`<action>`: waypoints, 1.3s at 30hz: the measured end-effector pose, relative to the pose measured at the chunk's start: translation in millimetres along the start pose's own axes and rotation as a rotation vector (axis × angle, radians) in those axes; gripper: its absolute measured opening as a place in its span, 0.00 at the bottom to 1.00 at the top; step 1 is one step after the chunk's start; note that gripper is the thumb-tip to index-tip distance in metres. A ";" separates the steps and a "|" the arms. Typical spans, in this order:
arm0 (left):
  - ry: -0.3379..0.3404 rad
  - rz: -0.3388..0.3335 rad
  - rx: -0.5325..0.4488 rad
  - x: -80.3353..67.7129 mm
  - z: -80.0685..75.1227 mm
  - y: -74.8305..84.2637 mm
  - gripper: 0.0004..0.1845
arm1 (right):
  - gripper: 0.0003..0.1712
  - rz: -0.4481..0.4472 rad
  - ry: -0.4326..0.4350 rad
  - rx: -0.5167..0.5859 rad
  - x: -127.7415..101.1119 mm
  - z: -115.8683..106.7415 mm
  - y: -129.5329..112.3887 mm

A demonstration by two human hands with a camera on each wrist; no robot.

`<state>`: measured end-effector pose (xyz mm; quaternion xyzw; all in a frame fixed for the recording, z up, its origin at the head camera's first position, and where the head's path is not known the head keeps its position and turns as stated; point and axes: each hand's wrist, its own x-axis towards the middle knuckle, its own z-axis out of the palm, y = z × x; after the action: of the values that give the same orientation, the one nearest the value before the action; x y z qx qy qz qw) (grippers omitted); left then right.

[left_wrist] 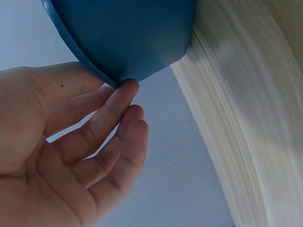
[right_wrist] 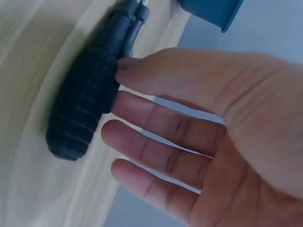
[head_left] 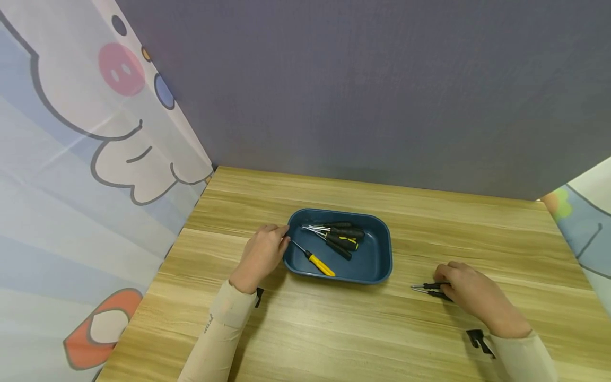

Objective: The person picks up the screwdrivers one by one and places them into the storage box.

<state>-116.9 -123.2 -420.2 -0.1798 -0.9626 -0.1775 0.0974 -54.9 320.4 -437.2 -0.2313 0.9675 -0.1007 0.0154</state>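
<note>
A dark blue plastic tray (head_left: 367,273) sits on the wooden table, with several black-handled screwdrivers (head_left: 341,239) bunched inside. One yellow-handled screwdriver (head_left: 321,263) lies nearer its front wall. At the tray's left end, my left hand (head_left: 263,252) pinches the rim between thumb and fingers; the left wrist view shows the tray (left_wrist: 128,33) from outside. Off to the right, my right hand (head_left: 470,289) is at two black screwdrivers (head_left: 431,286) lying side by side. In the right wrist view, thumb and index fingertip pinch the farther, mostly hidden one, beside the thick ribbed black handle (right_wrist: 78,101).
The wooden table (head_left: 343,329) meets a grey upright panel (head_left: 358,95) behind the tray. A curtain with cartoon figures (head_left: 95,175) hangs along the left side, and another printed cloth (head_left: 592,228) is at the far right.
</note>
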 end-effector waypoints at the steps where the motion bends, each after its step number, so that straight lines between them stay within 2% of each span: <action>1: 0.000 0.001 -0.001 0.2 -0.2 0.1 0.15 | 0.16 -0.002 0.006 0.002 0.2 0.3 0.4; 6: 0.007 0.007 0.003 1.3 -0.5 -0.2 0.15 | 0.15 -0.006 0.033 0.005 2.0 1.4 1.8; 18: 0.010 0.012 0.006 2.2 0.8 -2.0 0.14 | 0.14 -0.010 0.006 -0.004 4.1 8.2 4.9; 29: 0.004 0.009 0.005 2.0 0.7 -1.4 0.14 | 0.13 -0.019 0.004 0.013 6.0 3.4 -0.4; 34: 0.005 0.007 0.008 1.3 1.1 -1.4 0.15 | 0.14 -0.033 0.037 -0.007 6.4 -4.1 -5.3; 39: 0.005 0.009 0.005 0.3 1.2 -1.7 0.15 | 0.15 -0.088 0.095 -0.044 10.9 -13.4 -10.9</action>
<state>-118.0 -124.1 -421.7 -0.1834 -0.9620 -0.1750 0.1013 -60.8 308.4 -421.7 -0.2689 0.9580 -0.0909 -0.0400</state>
